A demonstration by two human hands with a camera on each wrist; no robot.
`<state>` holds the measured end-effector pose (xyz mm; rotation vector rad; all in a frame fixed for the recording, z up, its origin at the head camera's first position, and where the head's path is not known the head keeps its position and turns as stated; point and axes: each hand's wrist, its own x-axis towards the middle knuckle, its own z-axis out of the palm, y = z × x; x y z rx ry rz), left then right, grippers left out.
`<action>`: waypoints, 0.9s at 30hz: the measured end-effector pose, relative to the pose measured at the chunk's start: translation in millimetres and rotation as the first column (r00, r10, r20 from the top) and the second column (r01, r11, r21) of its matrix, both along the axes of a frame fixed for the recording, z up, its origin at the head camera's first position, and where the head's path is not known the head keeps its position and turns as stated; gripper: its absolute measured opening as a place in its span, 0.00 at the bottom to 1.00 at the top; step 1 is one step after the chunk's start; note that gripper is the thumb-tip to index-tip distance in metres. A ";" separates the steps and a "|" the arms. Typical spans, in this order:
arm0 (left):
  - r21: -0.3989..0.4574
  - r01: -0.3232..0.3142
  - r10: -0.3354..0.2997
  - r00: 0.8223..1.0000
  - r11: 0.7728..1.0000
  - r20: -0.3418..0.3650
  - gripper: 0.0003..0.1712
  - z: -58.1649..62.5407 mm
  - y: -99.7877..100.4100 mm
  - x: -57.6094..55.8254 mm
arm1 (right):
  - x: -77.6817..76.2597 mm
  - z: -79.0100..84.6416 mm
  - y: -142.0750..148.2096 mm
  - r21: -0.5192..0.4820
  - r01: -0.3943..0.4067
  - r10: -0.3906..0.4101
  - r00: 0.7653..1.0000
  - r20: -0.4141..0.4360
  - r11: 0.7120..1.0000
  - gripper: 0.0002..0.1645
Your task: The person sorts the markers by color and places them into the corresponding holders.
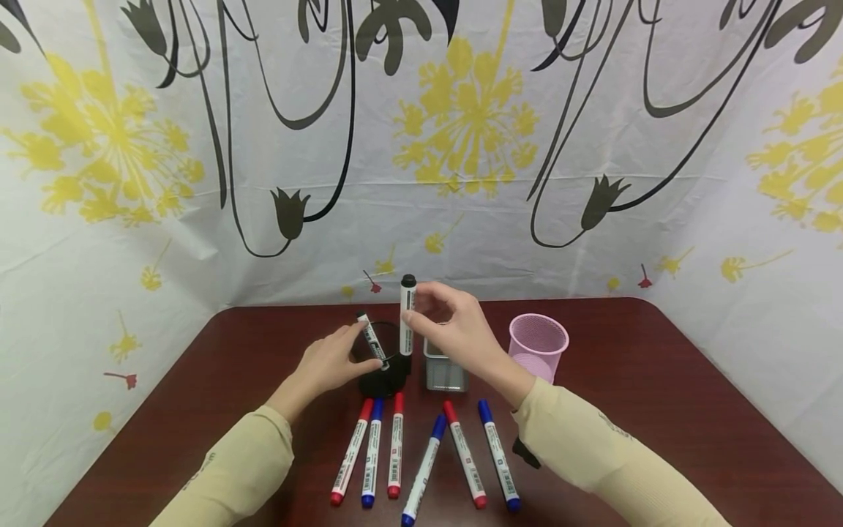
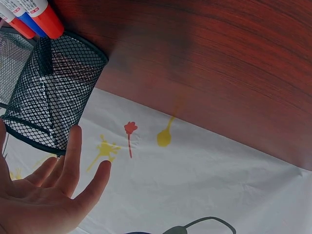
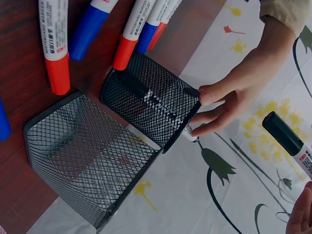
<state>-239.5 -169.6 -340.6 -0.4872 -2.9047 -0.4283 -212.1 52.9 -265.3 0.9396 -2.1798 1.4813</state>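
A flower-patterned cloth (image 1: 494, 249) backs the brown desk (image 1: 626, 351); your right hand (image 1: 457, 322) pinches a black-capped marker (image 1: 407, 315) upright near the black mesh cup (image 1: 384, 382); your left hand (image 1: 329, 359), fingers loosely spread, touches that cup's rim, with a second marker (image 1: 372, 340) leaning inside; red-capped markers (image 1: 352, 454) and blue-capped markers (image 1: 372, 454) lie nearer you.

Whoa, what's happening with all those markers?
Someone's right hand holds a black-capped marker upright near the black mesh cup, while the left hand holds that cup's rim. Another black-capped marker leans inside. Three red-capped markers and three blue-capped markers lie on the table. A gray mesh cup and a pink cup stand to the right.
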 end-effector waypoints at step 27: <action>0.009 -0.007 0.007 1.000 1.000 0.011 0.46 -0.4 -0.3 -1.0 | -37.5 10.9 -32.4 -0.014 0.018 -0.018 1.000 0.012 1.000 0.18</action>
